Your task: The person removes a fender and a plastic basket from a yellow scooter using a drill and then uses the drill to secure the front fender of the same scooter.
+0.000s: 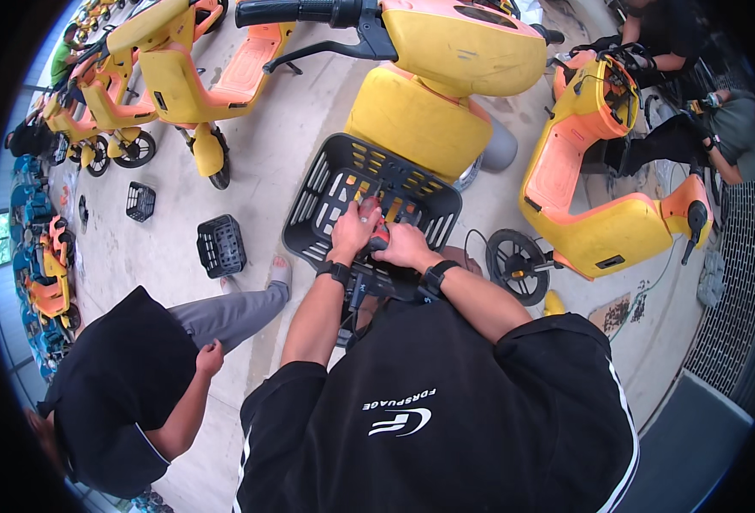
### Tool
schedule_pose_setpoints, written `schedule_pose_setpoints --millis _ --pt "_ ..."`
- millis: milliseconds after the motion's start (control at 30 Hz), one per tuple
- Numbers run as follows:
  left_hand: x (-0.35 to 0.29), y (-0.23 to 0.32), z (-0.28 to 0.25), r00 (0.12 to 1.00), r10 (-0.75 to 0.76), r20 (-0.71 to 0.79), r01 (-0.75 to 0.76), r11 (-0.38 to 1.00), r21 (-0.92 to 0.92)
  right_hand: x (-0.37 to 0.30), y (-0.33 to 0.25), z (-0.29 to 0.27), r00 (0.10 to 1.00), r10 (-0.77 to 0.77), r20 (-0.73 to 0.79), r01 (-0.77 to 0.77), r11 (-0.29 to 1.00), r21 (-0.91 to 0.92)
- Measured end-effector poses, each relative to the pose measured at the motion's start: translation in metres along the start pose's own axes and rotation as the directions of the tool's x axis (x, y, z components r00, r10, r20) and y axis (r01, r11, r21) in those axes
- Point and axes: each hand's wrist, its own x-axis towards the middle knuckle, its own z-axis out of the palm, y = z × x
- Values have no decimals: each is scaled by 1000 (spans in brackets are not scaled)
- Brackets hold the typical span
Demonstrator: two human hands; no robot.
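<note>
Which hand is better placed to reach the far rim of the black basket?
Probably the left hand: it lies farther forward inside the black basket. The right hand sits nearer the body, beside a small red part.

Both forearms come up from the lower edge, bare, elbows bent, converging ahead of the chest. Left hand curled, fingers closed, knuckles up. Right hand just beside it, fingers curled, nearly touching. Dark bands on both wrists.
</note>
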Motion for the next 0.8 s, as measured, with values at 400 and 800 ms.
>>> schedule_pose_setpoints --millis 400,800 --pt "-1 -10 5 999 32 -32 -36 991 -127 1 1 7 999 -34 -43 31 998 -64" --pt "-1 -27 12 1000 18 -21 -22 983 -182 -2 -4 11 999 20 -44 -20 1000 -18"
